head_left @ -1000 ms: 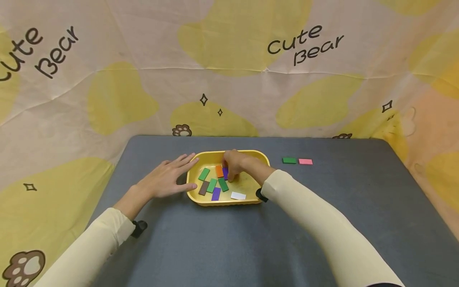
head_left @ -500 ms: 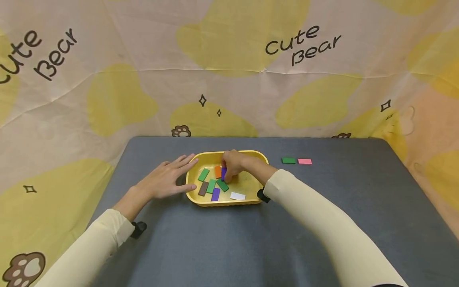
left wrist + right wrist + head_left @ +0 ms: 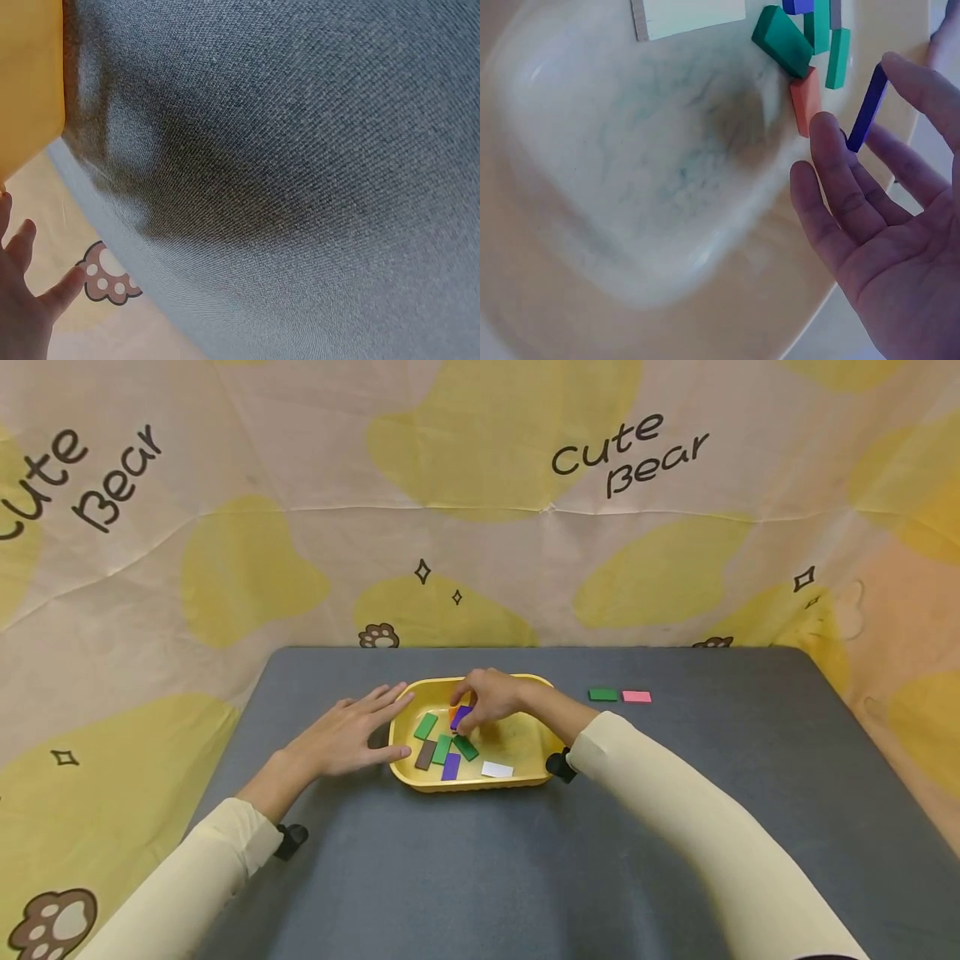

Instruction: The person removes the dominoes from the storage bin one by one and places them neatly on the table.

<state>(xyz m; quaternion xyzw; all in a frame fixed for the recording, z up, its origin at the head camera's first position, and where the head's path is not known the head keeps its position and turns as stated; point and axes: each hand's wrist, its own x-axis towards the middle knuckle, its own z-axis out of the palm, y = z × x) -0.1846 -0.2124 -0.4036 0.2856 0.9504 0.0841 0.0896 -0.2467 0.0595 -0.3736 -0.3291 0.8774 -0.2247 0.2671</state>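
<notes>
A yellow tray (image 3: 525, 681) sits on the grey table (image 3: 480, 860) and holds several flat coloured blocks. My right hand (image 3: 467, 708) reaches into the tray and pinches a purple block (image 3: 460, 717) between thumb and fingertips, holding it tilted just above the tray floor. In the right wrist view the purple block (image 3: 868, 107) stands on edge between my fingers (image 3: 826, 142), over an orange block (image 3: 805, 105). My left hand (image 3: 375, 718) lies flat with straight fingers against the tray's left rim. A green block (image 3: 426, 725), a brown block (image 3: 425, 753) and a white block (image 3: 497, 769) lie in the tray.
A green block (image 3: 603, 695) and a pink block (image 3: 636, 697) lie side by side on the table to the right of the tray. A printed cloth backdrop (image 3: 480, 527) rises behind the table. The table edge (image 3: 112, 232) shows in the left wrist view.
My right hand has raised and tilted the purple block off the tray floor, uncovering more of the orange block. The left hand has stayed put.
</notes>
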